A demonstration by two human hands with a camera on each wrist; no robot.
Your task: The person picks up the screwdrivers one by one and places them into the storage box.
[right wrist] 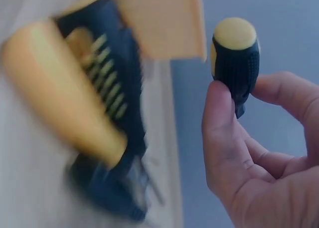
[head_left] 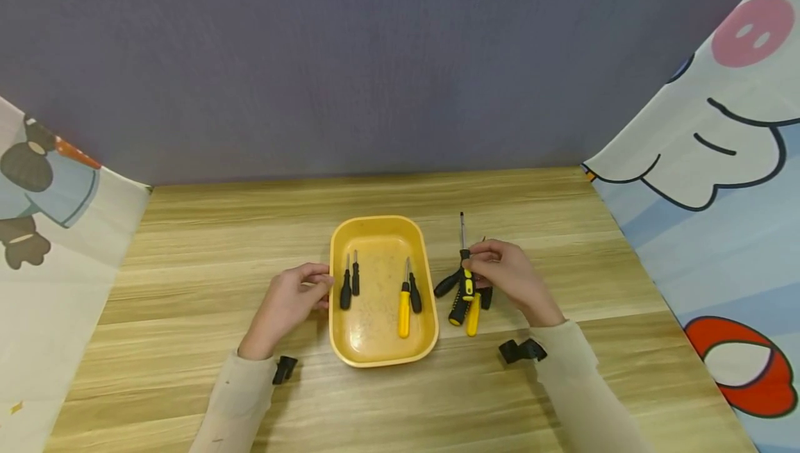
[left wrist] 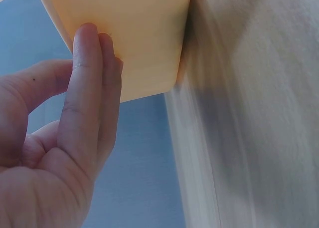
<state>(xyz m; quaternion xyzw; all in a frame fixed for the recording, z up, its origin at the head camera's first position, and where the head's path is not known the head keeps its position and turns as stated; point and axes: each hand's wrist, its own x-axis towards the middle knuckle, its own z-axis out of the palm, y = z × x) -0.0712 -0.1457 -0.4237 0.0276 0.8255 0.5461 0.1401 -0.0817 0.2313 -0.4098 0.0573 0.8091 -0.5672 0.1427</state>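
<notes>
My right hand [head_left: 509, 276] pinches a black-and-yellow screwdriver [head_left: 467, 283] between thumb and fingers, its shaft pointing away from me. In the right wrist view, its yellow-capped handle [right wrist: 235, 51] stands up from the fingertips [right wrist: 219, 96]. Beneath it lie more tools: a screwdriver with a yellow handle [head_left: 473, 315], a thick black-and-yellow handle [head_left: 459, 310] and a small black handle [head_left: 446, 285]. My left hand [head_left: 294, 303] grips the left rim of a yellow tray [head_left: 382, 361]. Against the tray's outer wall [left wrist: 149, 33] press the long fingers of that hand [left wrist: 82, 93].
Inside the tray, two small black screwdrivers [head_left: 346, 291] lie at the left. A yellow-handled screwdriver [head_left: 404, 310] and a black one [head_left: 415, 293] lie at the right. Behind the wooden table [head_left: 250, 217] rises a grey panel [head_left: 375, 92]; printed sheets flank both sides.
</notes>
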